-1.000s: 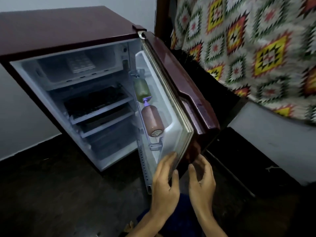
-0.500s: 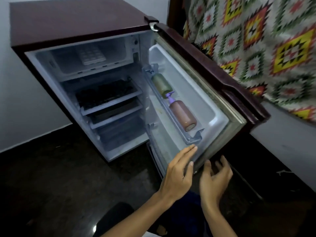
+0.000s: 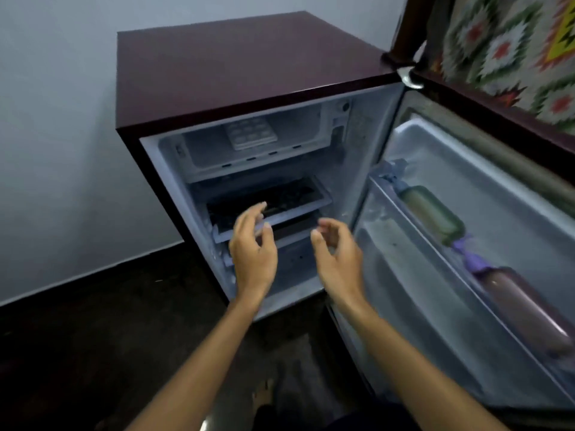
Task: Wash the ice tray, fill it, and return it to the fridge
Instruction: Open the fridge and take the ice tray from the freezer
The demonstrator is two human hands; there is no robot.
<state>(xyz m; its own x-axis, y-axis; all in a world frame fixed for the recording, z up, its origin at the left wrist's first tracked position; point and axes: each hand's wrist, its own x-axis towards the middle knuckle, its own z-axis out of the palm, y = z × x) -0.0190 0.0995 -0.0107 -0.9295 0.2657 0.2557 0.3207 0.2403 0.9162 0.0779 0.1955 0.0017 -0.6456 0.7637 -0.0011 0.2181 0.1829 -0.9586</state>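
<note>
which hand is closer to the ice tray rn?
Left. The left hand is straight below the ice tray; the right hand is below and off to its right.

No readable text or labels, fridge (image 3: 249, 73) interior perhaps too blurred

Ice tray (image 3: 250, 133) in fridge (image 3: 236, 63) top compartment; seemingly two bottles (image 3: 431, 214) in door (image 3: 466, 169), right.

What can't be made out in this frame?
Head view only.
1. ice tray: deep in the dim freezer compartment, too small to tell if its cells hold anything.
2. middle shelf: contents only a dark mass; left hand covers its front edge.
3. bottom compartment: partly behind the right hand.
4. brown bottle: label blurred, unreadable.
</note>
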